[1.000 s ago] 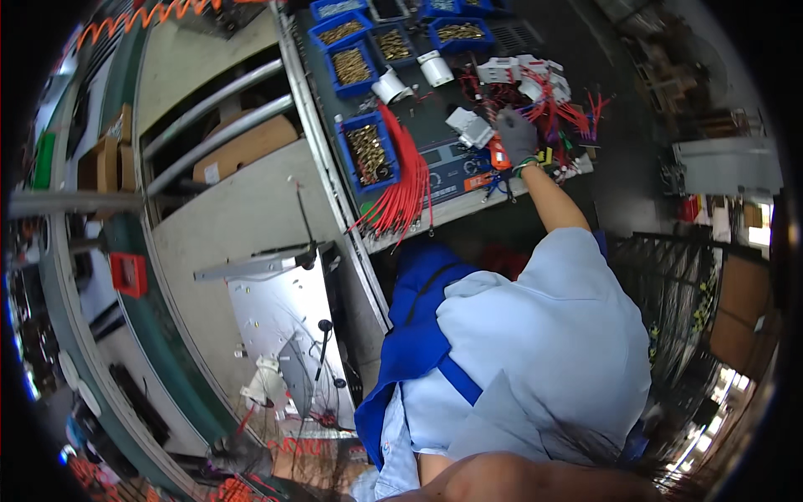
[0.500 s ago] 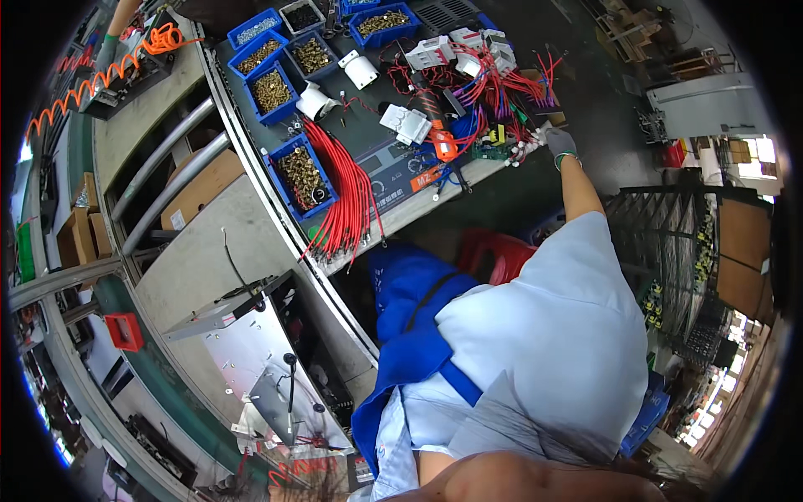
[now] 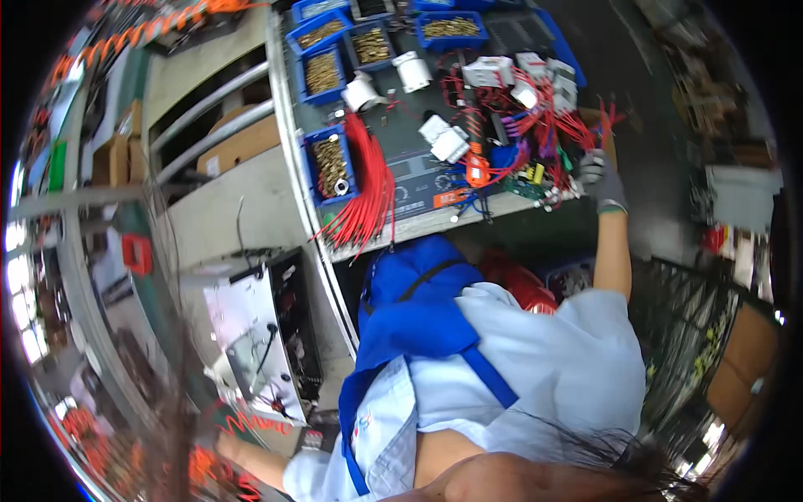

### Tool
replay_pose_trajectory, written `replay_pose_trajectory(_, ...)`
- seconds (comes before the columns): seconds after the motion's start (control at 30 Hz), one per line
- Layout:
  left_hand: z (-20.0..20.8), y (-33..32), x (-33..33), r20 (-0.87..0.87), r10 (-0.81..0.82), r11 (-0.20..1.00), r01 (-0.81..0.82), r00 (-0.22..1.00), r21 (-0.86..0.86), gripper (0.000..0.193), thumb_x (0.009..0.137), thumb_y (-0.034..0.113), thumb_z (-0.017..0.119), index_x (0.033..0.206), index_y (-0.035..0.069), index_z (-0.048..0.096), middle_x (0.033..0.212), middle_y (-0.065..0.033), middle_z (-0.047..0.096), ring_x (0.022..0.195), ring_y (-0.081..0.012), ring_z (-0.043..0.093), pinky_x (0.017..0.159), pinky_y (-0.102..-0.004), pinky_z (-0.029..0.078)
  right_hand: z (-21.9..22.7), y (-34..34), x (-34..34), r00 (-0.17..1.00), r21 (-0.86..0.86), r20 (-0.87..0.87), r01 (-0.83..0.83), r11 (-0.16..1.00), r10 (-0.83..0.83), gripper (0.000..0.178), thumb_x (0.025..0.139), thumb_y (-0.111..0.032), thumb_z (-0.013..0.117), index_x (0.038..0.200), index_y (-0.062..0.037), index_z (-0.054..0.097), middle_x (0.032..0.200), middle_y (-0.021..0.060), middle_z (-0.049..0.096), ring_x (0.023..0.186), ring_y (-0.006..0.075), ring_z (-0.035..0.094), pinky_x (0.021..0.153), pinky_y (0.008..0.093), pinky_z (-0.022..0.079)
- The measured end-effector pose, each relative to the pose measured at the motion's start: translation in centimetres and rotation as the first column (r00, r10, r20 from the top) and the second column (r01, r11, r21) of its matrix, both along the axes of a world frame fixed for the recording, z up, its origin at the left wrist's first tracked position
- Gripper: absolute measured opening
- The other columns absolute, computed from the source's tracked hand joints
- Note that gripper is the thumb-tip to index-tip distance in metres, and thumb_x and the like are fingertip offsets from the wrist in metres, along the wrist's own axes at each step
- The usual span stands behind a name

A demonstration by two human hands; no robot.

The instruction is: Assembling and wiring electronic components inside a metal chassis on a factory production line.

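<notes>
Two hands, well apart. Grey-gloved right hand (image 3: 599, 176) at right end of dark-topped workbench (image 3: 401, 132), curled beside tangled red wire leads (image 3: 574, 127); whether pinching any, cannot tell. Blurred left hand (image 3: 209, 433) low at left, near silver sheet-metal chassis (image 3: 238, 309); grasp, cannot tell. Long red cables (image 3: 372, 180) laid side by side, likely for easy single picking. Blue plastic bins (image 3: 336, 200) of brass-coloured fittings along workbench's left side, probably sorted by kind.
</notes>
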State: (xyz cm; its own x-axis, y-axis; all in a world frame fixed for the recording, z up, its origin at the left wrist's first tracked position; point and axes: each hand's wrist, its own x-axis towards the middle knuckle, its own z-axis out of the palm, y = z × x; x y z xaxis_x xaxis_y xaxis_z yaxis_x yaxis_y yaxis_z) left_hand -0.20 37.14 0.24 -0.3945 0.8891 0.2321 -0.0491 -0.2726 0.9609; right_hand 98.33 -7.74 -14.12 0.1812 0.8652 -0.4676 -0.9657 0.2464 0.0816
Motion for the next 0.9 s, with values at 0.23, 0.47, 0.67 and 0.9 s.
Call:
replay_pose_trajectory(0.23, -4.6, -3.7, -8.6, -0.479, 0.172, 0.984, -0.171, 0.861, 0.047, 0.043, 0.092, 0.035, 0.057, 0.129, 0.013, 0.053, 0.111, -0.0038, 0.057, 0.098, -0.0164, 0.051, 0.079, -0.0307, 0.042, 19.2, 21.0, -12.4, 0.573, 0.207, 0.807, -0.046, 0.977, -0.144, 0.015, 0.097, -0.016, 0.051, 0.103, -0.003, 0.056, 0.068, -0.0014, 0.04, 0.045, 0.0039, 0.03, 0.042, 0.021, 0.027)
replay_pose_trajectory(0.47, -0.8, -2.0, 1.0, 0.489, -0.031, 0.998, 0.004, 0.872, 0.057, 0.011, 0.092, 0.016, 0.06, 0.098, 0.009, 0.054, 0.069, 0.0046, 0.042, 0.058, -0.0061, 0.035, 0.05, -0.0203, 0.033, 20.3, 38.2, -34.0, 0.201, 0.028, 0.977, -0.432, 0.901, 0.066, 0.027, 0.094, -0.01, 0.05, 0.119, -0.0006, 0.057, 0.077, 0.0027, 0.055, 0.057, 0.0067, 0.045, 0.047, 0.0201, 0.034)
replay_pose_trajectory(0.67, -3.1, -2.7, 2.5, 0.523, -0.101, 0.994, 0.067, 0.846, 0.084, 0.021, 0.094, 0.029, 0.06, 0.102, 0.01, 0.055, 0.072, -0.0008, 0.049, 0.064, -0.0114, 0.047, 0.056, -0.0222, 0.042, 22.1, 46.4, -56.6, 0.129, 0.202, 0.973, -0.876, 0.437, -0.191, 0.026, 0.096, -0.013, 0.051, 0.116, 0.0017, 0.056, 0.087, 0.0078, 0.066, 0.068, 0.0086, 0.059, 0.062, 0.0239, 0.051)
replay_pose_trajectory(0.9, -4.5, 0.0, 4.4, 0.72, 0.159, 0.987, -0.115, 0.675, -0.11, 0.023, 0.095, 0.031, 0.059, 0.105, 0.011, 0.056, 0.097, -0.0102, 0.069, 0.085, -0.0248, 0.068, 0.063, -0.0313, 0.057, 16.7, 47.4, -73.0, -0.404, -0.092, 0.689, -0.873, 0.479, -0.602, 0.023, 0.093, -0.019, 0.053, 0.109, -0.0032, 0.057, 0.078, 0.0105, 0.067, 0.067, 0.0203, 0.066, 0.063, 0.0332, 0.052)
